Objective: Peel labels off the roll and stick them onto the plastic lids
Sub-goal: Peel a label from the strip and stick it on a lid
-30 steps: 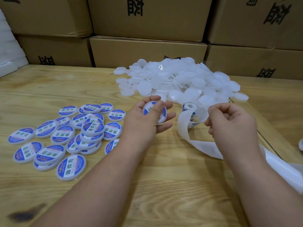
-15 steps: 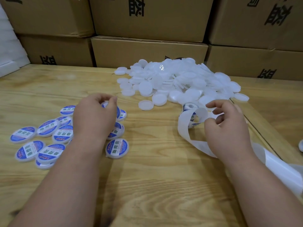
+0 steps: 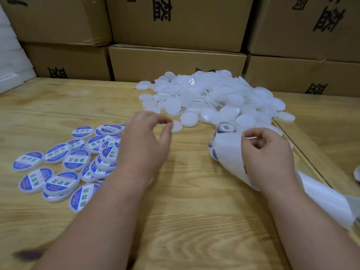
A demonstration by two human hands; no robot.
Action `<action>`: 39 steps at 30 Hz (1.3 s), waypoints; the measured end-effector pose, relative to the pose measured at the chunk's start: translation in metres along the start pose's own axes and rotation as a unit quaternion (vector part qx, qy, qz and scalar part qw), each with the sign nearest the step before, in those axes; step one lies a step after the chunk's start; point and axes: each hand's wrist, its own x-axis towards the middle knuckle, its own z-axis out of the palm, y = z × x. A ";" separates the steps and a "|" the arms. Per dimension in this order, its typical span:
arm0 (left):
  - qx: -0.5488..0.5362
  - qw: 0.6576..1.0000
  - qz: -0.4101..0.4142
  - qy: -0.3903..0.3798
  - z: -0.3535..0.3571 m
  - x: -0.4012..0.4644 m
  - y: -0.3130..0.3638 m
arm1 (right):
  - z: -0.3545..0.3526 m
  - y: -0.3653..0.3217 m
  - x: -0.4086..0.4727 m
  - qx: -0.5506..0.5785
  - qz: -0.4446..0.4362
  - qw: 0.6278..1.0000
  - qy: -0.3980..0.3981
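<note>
A pile of plain white plastic lids lies at the back middle of the wooden table. Several lids with blue-and-white labels are spread at the left. The label roll stands in front of the pile, and its white backing strip curls toward me. My right hand pinches the strip's upper edge. My left hand hovers empty over the table with loosely curled fingers, just short of a single white lid.
Stacked cardboard boxes wall off the back of the table. White foam sheets lean at the far left. Used backing strip trails off the table's right edge. A seam runs through the table at the right.
My left hand set the labelled lid down among the labelled ones, then moved right and forward toward the white lids. My right hand kept hold of the strip.
</note>
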 end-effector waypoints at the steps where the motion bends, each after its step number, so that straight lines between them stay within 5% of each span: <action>1: -0.010 0.999 0.016 -0.032 0.005 -0.004 0.003 | 0.000 0.000 0.000 0.008 0.014 1.000 -0.011; 6: -0.053 0.974 0.076 -0.209 0.024 -0.020 0.016 | -0.001 0.000 0.000 0.058 0.079 0.992 -0.075; 10: -0.061 0.960 0.044 -0.268 0.036 -0.029 0.021 | 0.001 -0.006 -0.006 0.111 0.107 0.979 -0.135; 15: -0.268 0.930 -0.120 -0.223 0.044 -0.029 0.024 | 0.003 -0.007 -0.009 0.124 0.109 0.968 -0.190; 20: -0.375 0.903 -0.134 -0.159 0.049 -0.024 0.022 | 0.002 -0.009 -0.011 0.098 0.121 0.958 -0.239; 24: -0.428 0.882 -0.156 -0.124 0.049 -0.022 0.019 | -0.003 -0.012 -0.007 0.128 0.138 0.974 -0.125; 27: -0.446 0.869 -0.167 -0.137 0.047 -0.023 0.020 | -0.013 -0.020 -0.009 0.106 -0.013 0.994 0.037; 31: -0.406 0.882 -0.151 -0.184 0.048 -0.027 0.025 | -0.009 -0.031 -0.025 0.029 -0.224 0.972 0.060; 39: -0.400 0.877 -0.095 -0.247 0.049 -0.032 0.026 | 0.001 -0.021 -0.018 0.012 0.036 0.994 -0.100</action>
